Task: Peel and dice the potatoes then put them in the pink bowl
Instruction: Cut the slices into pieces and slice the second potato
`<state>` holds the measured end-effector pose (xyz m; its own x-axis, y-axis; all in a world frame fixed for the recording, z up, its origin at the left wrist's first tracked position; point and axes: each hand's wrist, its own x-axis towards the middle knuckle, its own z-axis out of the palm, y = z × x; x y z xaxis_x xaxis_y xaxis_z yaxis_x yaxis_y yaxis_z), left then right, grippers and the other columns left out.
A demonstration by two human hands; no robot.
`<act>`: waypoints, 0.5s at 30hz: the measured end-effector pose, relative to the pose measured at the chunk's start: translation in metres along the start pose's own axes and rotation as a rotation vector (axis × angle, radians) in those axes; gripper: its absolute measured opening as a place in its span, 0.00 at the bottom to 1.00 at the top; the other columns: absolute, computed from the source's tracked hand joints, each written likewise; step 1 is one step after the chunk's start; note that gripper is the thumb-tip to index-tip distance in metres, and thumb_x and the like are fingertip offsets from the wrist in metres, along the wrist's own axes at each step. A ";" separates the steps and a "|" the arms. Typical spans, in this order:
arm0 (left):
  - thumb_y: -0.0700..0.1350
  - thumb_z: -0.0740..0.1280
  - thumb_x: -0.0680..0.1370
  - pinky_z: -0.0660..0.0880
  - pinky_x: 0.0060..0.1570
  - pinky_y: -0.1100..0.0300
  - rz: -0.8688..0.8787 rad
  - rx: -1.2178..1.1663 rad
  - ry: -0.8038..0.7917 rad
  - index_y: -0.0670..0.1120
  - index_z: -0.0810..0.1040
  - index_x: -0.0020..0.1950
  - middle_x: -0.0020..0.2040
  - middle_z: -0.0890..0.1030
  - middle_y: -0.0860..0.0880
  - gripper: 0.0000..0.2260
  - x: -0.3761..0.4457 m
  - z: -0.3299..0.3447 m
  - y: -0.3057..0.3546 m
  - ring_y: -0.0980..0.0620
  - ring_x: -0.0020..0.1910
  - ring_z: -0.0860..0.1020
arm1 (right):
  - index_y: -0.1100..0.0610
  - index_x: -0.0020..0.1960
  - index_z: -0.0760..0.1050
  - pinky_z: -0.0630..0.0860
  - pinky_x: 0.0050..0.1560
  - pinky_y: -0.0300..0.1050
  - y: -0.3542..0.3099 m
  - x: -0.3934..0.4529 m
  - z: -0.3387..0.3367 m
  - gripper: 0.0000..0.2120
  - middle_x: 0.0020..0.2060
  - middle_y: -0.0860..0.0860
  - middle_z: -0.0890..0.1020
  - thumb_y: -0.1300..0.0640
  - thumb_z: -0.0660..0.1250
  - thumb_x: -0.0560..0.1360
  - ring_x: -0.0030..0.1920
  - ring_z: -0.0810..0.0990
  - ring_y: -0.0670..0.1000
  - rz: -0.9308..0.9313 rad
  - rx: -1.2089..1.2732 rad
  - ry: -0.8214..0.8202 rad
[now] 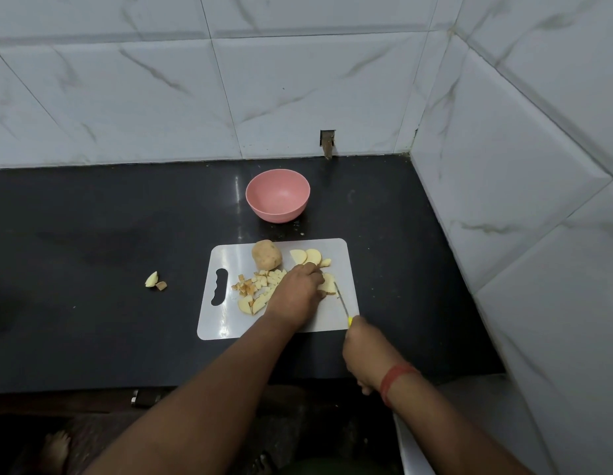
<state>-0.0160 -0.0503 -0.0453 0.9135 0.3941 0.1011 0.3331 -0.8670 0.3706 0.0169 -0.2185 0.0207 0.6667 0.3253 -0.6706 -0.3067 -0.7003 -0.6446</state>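
From the head camera, a white rectangular plastic cutting board (229, 323) with a handle slot on its left end is seen lying on the black stone counter (92, 207). The left hand (296, 294) is laid palm-down on the board, and its fingers (315, 270) are curled down onto a pale peeled potato slice (327, 284), which is held against the board. The right hand (361, 351) is wrapped around the yellow handle of a small knife (343, 301); its fingers are curled tight round the handle, and the thin blade is seen reaching forward to the potato slice just right of the left fingers. A heap of small diced potato pieces (260, 282), some with brown skin, is spread just left of the left hand, with larger wedges at its near edge. A whole unpeeled brown potato (266, 254) is set just beyond the left fingers, to their left. Three pale half-round potato slices (310, 257) are laid just beyond the left fingers, to their right. The round pink plastic bowl (277, 195) stands on the counter well beyond both hands, apart from the board, with nothing visible inside. Two stray potato bits (155, 281) lie on the counter far left of the fingers. A red thread band (396, 380) is worn on the right wrist.
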 end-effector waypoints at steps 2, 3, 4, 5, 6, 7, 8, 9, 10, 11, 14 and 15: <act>0.45 0.71 0.78 0.73 0.59 0.53 -0.014 -0.011 0.029 0.43 0.81 0.60 0.59 0.79 0.46 0.12 -0.003 -0.001 -0.001 0.46 0.57 0.76 | 0.50 0.40 0.61 0.72 0.39 0.47 -0.012 0.006 -0.001 0.12 0.35 0.52 0.67 0.63 0.55 0.78 0.35 0.70 0.53 -0.055 -0.109 0.018; 0.45 0.71 0.78 0.73 0.58 0.53 -0.016 -0.011 0.051 0.42 0.81 0.59 0.58 0.79 0.46 0.12 -0.004 -0.001 -0.002 0.46 0.56 0.76 | 0.51 0.39 0.59 0.74 0.39 0.46 -0.016 0.003 -0.002 0.12 0.35 0.52 0.68 0.63 0.55 0.78 0.36 0.71 0.55 -0.124 -0.171 -0.004; 0.44 0.71 0.78 0.73 0.56 0.53 -0.014 -0.006 0.066 0.42 0.81 0.57 0.57 0.79 0.45 0.10 -0.005 -0.001 -0.001 0.46 0.54 0.76 | 0.52 0.39 0.59 0.75 0.40 0.45 -0.020 0.007 0.001 0.12 0.36 0.52 0.68 0.62 0.55 0.79 0.37 0.72 0.55 -0.105 -0.196 -0.014; 0.44 0.71 0.78 0.73 0.54 0.53 -0.009 0.003 0.068 0.41 0.82 0.55 0.55 0.79 0.45 0.09 -0.005 -0.001 -0.001 0.45 0.53 0.76 | 0.54 0.41 0.61 0.76 0.40 0.44 -0.023 0.012 0.002 0.09 0.35 0.52 0.68 0.62 0.55 0.79 0.37 0.73 0.55 -0.105 -0.269 -0.037; 0.43 0.71 0.78 0.73 0.52 0.53 -0.003 0.012 0.062 0.41 0.82 0.53 0.54 0.79 0.45 0.07 -0.005 -0.001 0.000 0.45 0.51 0.76 | 0.56 0.44 0.63 0.75 0.37 0.43 -0.024 0.014 0.005 0.05 0.35 0.52 0.68 0.62 0.54 0.79 0.36 0.73 0.54 -0.100 -0.249 -0.043; 0.43 0.71 0.78 0.73 0.50 0.53 0.001 0.017 0.056 0.41 0.82 0.51 0.52 0.79 0.44 0.07 -0.004 -0.002 0.000 0.45 0.50 0.76 | 0.57 0.48 0.63 0.73 0.34 0.41 -0.031 0.013 0.007 0.02 0.34 0.52 0.69 0.61 0.54 0.80 0.33 0.73 0.53 -0.080 -0.295 -0.077; 0.42 0.71 0.77 0.73 0.48 0.53 0.003 0.021 0.054 0.41 0.83 0.50 0.50 0.79 0.44 0.06 -0.004 -0.002 0.000 0.45 0.49 0.76 | 0.57 0.49 0.63 0.70 0.31 0.40 -0.029 0.020 0.009 0.03 0.33 0.53 0.69 0.60 0.52 0.81 0.30 0.71 0.52 -0.070 -0.313 -0.089; 0.42 0.71 0.77 0.72 0.46 0.53 0.002 0.028 0.055 0.41 0.83 0.48 0.48 0.78 0.44 0.05 -0.003 -0.002 -0.001 0.45 0.47 0.76 | 0.57 0.49 0.64 0.67 0.30 0.40 -0.034 0.019 0.011 0.06 0.33 0.54 0.70 0.58 0.51 0.81 0.29 0.70 0.52 0.015 -0.345 -0.137; 0.41 0.71 0.77 0.71 0.44 0.54 0.000 0.039 0.054 0.41 0.83 0.46 0.46 0.77 0.45 0.04 -0.003 -0.002 -0.002 0.45 0.46 0.76 | 0.57 0.47 0.65 0.66 0.30 0.40 -0.032 0.024 0.015 0.08 0.32 0.54 0.70 0.55 0.51 0.82 0.28 0.69 0.52 -0.009 -0.468 -0.135; 0.41 0.71 0.77 0.70 0.42 0.55 -0.003 0.049 0.051 0.41 0.82 0.44 0.45 0.77 0.45 0.04 -0.003 -0.001 -0.002 0.45 0.45 0.76 | 0.57 0.45 0.66 0.66 0.29 0.40 -0.033 0.028 0.018 0.10 0.32 0.54 0.70 0.53 0.53 0.82 0.28 0.69 0.52 -0.007 -0.519 -0.152; 0.41 0.71 0.76 0.66 0.39 0.58 -0.003 0.057 0.047 0.42 0.83 0.42 0.42 0.75 0.46 0.05 -0.002 0.001 -0.003 0.47 0.42 0.75 | 0.58 0.49 0.71 0.66 0.29 0.40 -0.033 0.029 0.024 0.13 0.32 0.53 0.71 0.49 0.56 0.80 0.28 0.70 0.51 0.141 -0.416 -0.208; 0.41 0.71 0.76 0.66 0.38 0.58 -0.003 0.056 0.050 0.42 0.83 0.41 0.42 0.75 0.47 0.05 -0.002 0.002 -0.003 0.48 0.41 0.74 | 0.57 0.48 0.71 0.66 0.28 0.39 -0.035 0.027 0.023 0.11 0.32 0.53 0.71 0.50 0.57 0.80 0.28 0.70 0.51 0.171 -0.326 -0.194</act>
<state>-0.0181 -0.0492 -0.0480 0.9000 0.4106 0.1461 0.3500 -0.8808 0.3189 0.0294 -0.1708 0.0166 0.4747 0.2791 -0.8347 -0.1496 -0.9090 -0.3890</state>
